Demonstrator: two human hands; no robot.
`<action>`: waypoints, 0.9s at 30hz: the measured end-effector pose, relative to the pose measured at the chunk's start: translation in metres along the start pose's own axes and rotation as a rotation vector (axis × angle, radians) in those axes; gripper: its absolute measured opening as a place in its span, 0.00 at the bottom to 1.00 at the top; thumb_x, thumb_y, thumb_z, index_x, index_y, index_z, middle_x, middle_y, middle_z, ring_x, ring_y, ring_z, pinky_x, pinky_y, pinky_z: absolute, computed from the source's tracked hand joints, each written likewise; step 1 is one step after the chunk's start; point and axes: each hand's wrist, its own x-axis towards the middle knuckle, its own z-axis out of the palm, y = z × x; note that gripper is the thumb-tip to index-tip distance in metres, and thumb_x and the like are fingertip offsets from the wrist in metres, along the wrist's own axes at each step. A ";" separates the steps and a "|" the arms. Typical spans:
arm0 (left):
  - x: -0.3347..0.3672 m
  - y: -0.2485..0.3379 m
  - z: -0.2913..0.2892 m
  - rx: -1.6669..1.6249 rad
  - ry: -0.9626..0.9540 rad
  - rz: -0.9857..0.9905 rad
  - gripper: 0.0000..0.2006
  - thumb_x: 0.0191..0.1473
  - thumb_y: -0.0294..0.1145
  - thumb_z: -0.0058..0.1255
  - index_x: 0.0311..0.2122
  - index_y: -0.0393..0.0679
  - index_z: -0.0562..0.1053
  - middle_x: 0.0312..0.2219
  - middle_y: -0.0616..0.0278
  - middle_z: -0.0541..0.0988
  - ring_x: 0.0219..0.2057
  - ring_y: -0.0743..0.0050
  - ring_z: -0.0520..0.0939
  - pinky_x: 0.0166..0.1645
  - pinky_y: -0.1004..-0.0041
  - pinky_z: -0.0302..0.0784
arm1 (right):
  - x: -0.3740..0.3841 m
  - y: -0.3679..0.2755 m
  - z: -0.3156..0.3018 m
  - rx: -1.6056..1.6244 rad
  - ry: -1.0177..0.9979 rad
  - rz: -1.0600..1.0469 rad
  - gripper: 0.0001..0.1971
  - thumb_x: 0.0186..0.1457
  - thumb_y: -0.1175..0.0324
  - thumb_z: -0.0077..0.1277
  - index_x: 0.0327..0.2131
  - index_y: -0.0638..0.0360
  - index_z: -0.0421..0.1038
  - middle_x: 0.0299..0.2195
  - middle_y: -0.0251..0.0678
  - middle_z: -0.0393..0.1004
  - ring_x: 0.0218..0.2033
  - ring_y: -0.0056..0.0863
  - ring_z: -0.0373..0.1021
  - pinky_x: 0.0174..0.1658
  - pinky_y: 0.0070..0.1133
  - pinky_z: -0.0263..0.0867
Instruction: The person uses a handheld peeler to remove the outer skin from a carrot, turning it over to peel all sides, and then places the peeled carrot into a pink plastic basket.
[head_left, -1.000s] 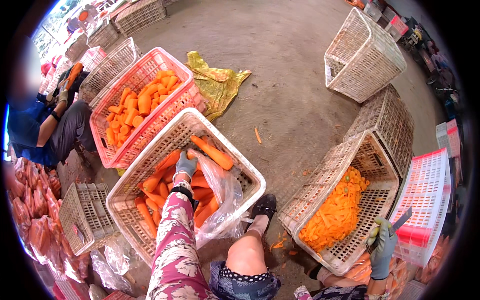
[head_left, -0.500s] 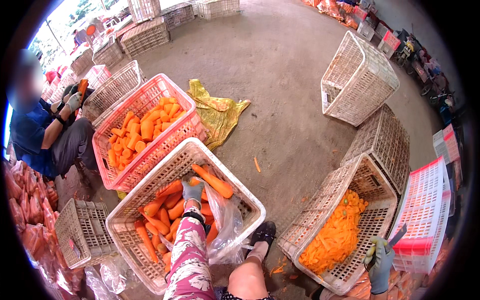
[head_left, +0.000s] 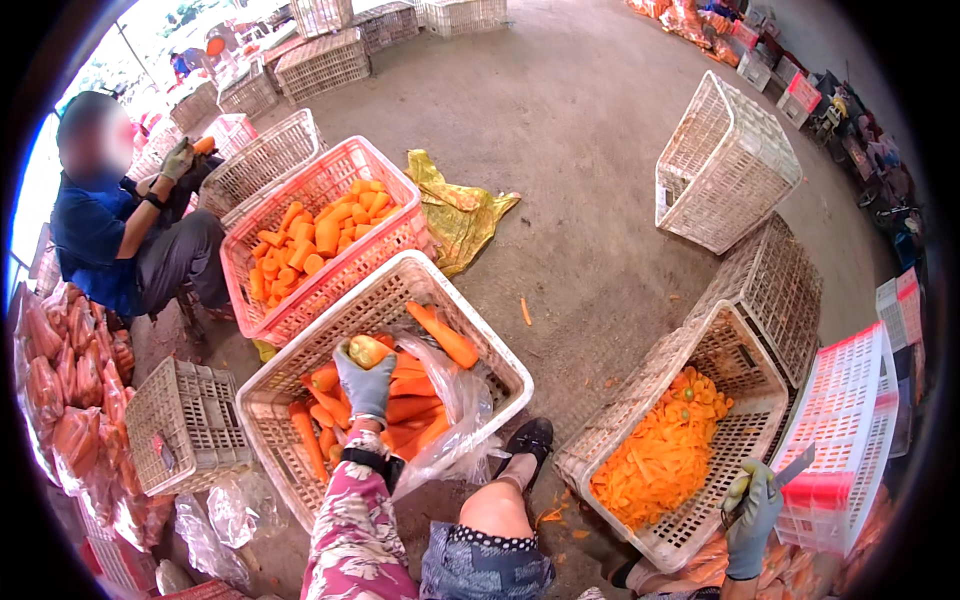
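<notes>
My left hand [head_left: 364, 388], in a grey glove, grips a carrot [head_left: 370, 351] whose pale, greenish end faces up. It is over a white plastic crate [head_left: 503, 353] that holds several whole orange carrots [head_left: 412, 386] and a clear plastic bag [head_left: 458, 402]. At the lower right, my right hand [head_left: 754, 525], also gloved in grey with yellow-stained fingers, is closed around a knife [head_left: 796, 466], its blade pointing up and right. Beside that hand, a tilted crate [head_left: 622, 398] contains a heap of orange carrot peelings [head_left: 668, 455].
A pink crate [head_left: 338, 270] of cut carrot pieces stands behind mine. At left, a person [head_left: 120, 225] in blue holds a carrot. Bagged carrots [head_left: 75, 390] lie at far left. Empty crates [head_left: 730, 165] and stacked red-and-white baskets [head_left: 838, 430] stand right; a yellow sack [head_left: 455, 215] lies on the floor.
My left hand has come up from among the carrots with one in its grip, drawing back and a little left. The right hand with the knife has barely moved. The view has shifted slightly.
</notes>
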 end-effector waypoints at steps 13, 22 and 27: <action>-0.109 0.293 -0.031 -1.323 -0.838 -0.093 0.29 0.55 0.38 0.58 0.60 0.42 0.65 0.51 0.57 0.75 0.51 0.59 0.77 0.56 0.59 0.75 | -0.035 -0.030 -0.027 0.190 -0.105 -0.126 0.29 0.67 0.46 0.37 0.39 0.70 0.71 0.27 0.40 0.75 0.22 0.26 0.72 0.31 0.22 0.71; -0.284 0.328 0.081 -0.928 -1.350 -0.699 0.43 0.54 0.72 0.40 0.55 0.36 0.67 0.45 0.51 0.77 0.41 0.60 0.82 0.46 0.68 0.81 | -0.037 -0.044 -0.082 -0.077 -0.079 -0.144 0.37 0.66 0.38 0.30 0.30 0.65 0.77 0.22 0.32 0.75 0.21 0.16 0.67 0.27 0.14 0.62; -0.336 0.297 0.115 -0.794 -1.491 -0.831 0.41 0.55 0.66 0.46 0.58 0.35 0.64 0.47 0.50 0.76 0.43 0.58 0.81 0.51 0.62 0.79 | -0.013 -0.031 -0.072 0.159 -0.084 -0.015 0.35 0.65 0.40 0.35 0.31 0.66 0.76 0.26 0.36 0.78 0.24 0.19 0.70 0.33 0.18 0.66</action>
